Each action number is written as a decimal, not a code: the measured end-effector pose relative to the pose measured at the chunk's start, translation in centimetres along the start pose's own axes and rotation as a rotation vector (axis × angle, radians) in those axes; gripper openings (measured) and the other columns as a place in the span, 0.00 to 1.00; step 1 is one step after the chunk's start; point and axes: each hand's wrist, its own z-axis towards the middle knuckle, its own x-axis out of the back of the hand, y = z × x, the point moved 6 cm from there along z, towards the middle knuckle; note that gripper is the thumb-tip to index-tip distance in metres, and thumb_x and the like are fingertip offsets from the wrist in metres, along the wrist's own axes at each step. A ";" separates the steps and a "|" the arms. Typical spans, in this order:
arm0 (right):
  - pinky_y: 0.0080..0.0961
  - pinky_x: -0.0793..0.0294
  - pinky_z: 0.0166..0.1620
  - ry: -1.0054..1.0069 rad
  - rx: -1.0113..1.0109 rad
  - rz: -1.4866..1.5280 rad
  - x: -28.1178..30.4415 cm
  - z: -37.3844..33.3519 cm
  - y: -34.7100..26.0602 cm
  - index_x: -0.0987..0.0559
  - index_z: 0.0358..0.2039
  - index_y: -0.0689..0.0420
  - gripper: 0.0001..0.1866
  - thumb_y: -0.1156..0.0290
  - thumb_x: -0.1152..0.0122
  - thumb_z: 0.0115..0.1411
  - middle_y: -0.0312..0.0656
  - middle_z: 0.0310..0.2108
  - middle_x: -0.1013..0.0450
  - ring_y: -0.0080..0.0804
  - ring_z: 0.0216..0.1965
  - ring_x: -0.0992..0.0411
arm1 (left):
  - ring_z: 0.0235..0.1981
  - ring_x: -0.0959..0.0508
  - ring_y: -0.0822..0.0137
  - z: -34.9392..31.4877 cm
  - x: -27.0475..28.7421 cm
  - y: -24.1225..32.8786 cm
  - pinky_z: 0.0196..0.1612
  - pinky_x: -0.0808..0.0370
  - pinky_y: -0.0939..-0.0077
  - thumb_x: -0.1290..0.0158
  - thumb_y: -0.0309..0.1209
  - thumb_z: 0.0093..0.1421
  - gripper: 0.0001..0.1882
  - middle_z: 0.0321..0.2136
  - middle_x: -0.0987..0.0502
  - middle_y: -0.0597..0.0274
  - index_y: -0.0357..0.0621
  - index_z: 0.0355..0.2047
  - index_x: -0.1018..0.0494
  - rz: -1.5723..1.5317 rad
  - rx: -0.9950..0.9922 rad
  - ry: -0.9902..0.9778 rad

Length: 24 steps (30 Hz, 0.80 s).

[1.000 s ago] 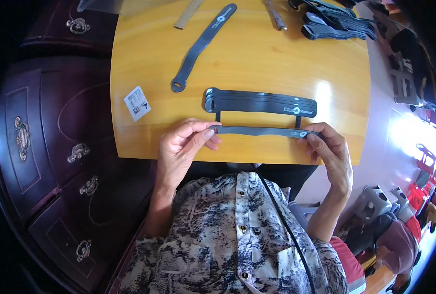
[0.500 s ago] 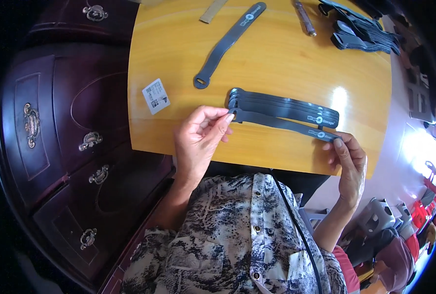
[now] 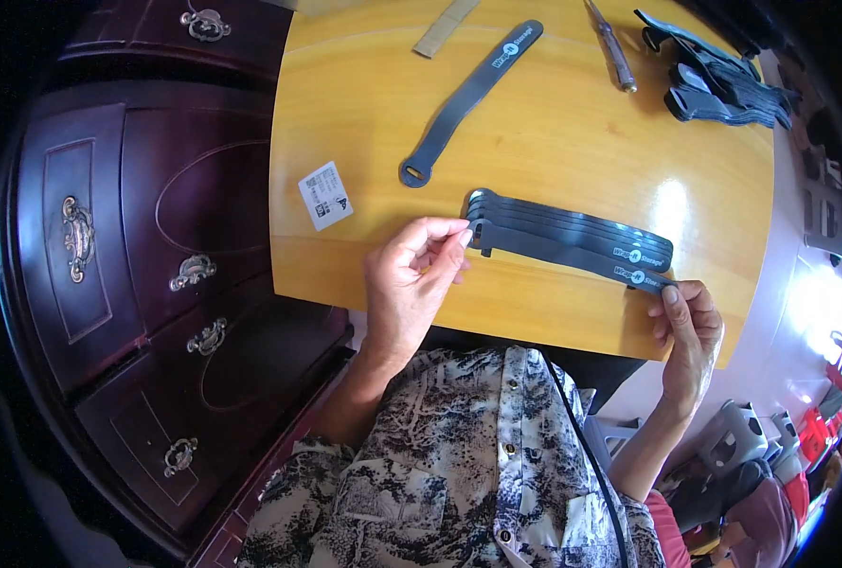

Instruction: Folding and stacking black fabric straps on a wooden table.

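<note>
A dark grey storage strap [image 3: 563, 252] is stretched between my two hands. My left hand [image 3: 412, 270] pinches its slotted end between thumb and fingertips, and my right hand [image 3: 691, 327] grips its other, printed end. Right behind it lies a fanned stack of matching straps [image 3: 573, 217], partly covered by the held one. Whether the held strap touches the stack, I cannot tell. Farther back, a single strap [image 3: 468, 102] lies slantwise on the yellow wooden table [image 3: 336, 123], its slotted end nearest me.
Left of my left hand lies a white printed label [image 3: 325, 196]. At the back are a tan strip [image 3: 446, 28], a slim pen-like tool [image 3: 613, 47] and a pile of dark straps [image 3: 724, 85]. Dark drawers [image 3: 203, 189] stand left; grey stools [image 3: 732, 440] stand right.
The whole view has shifted, moving everything slightly right and down. The held strap now lies closer against the stack's near edge; both hands still grip its ends.
</note>
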 end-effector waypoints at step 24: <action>0.11 0.46 0.18 0.019 -0.015 0.000 -0.1 0.1 0.1 0.23 0.28 0.56 0.08 0.66 0.39 0.60 0.33 0.20 0.27 0.12 0.14 0.40 | 0.23 0.24 0.79 0.2 0.0 0.4 0.24 0.28 0.86 0.46 0.22 0.59 0.03 0.24 0.24 0.66 0.34 0.33 0.26 0.055 0.084 -0.024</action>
